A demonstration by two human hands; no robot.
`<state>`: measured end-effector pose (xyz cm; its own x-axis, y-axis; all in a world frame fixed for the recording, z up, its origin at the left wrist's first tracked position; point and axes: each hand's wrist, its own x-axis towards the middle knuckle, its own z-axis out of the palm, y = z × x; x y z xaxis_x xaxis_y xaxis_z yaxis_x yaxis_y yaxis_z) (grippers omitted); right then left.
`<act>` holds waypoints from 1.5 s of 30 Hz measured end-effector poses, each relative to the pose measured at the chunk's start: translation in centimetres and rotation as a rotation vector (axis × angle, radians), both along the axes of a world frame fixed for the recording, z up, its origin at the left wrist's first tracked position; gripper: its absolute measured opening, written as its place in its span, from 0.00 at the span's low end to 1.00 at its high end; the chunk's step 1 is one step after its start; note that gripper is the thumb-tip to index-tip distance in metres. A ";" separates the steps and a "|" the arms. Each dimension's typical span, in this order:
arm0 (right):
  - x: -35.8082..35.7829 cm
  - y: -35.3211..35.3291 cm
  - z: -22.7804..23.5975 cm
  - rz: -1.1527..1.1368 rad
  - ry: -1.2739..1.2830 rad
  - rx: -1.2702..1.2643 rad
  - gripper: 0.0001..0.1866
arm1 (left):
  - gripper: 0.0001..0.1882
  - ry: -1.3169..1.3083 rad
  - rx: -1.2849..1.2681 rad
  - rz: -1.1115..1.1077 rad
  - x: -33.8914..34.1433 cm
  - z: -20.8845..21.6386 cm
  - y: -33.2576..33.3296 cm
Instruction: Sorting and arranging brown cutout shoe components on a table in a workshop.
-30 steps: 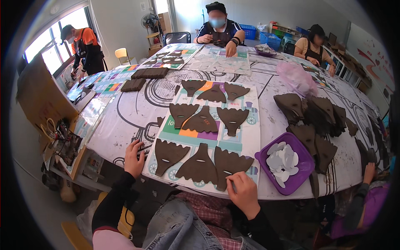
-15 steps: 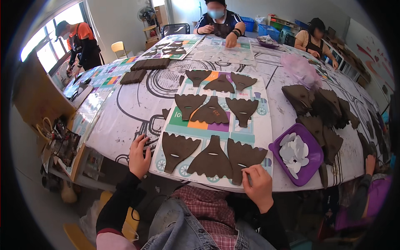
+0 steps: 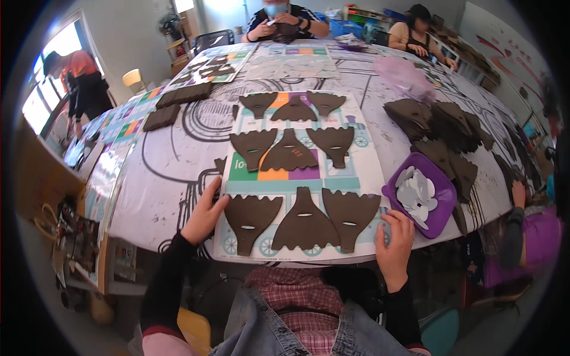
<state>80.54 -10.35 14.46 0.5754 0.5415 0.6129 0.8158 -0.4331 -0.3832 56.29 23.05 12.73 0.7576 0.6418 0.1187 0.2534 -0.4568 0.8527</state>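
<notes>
Probably arranging dark slotted pieces (image 3: 304, 230), laid out in three rows of three on a printed sheet (image 3: 279, 186). At its left edge with the left hand (image 3: 203, 212), fingers loosely spread; at its right edge with the right hand (image 3: 396, 240), fingers half-curled; nothing visibly held in either. Likely calls next for light fingertips around the close-set nearest row. Just rightward, a purple bowl (image 3: 447, 204) of white discs (image 3: 415, 193); beneath everything, a line-patterned table (image 3: 157, 184).

Craft workshop — people (image 3: 310, 24) around a table (image 3: 145, 188), brown cutouts (image 3: 306, 230) in rows, blue crate (image 3: 345, 28)
</notes>
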 end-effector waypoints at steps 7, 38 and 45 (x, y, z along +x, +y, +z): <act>-0.1 -1.3 -1.6 -0.063 0.093 -0.118 0.24 | 0.32 0.008 0.044 -0.033 -1.1 0.2 -3.1; 0.2 -0.7 -3.0 -0.081 -0.058 -0.196 0.22 | 0.20 0.053 0.989 0.253 5.1 2.0 9.4; -0.4 -0.4 -2.5 -0.105 -0.030 -0.218 0.23 | 0.51 0.059 1.176 0.993 -7.0 3.8 21.4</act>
<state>80.17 -10.76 11.92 0.6190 0.6006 0.5061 0.7714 -0.5861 -0.2478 49.28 44.49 16.54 0.1170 0.4429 0.8889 0.8718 -0.4745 0.1216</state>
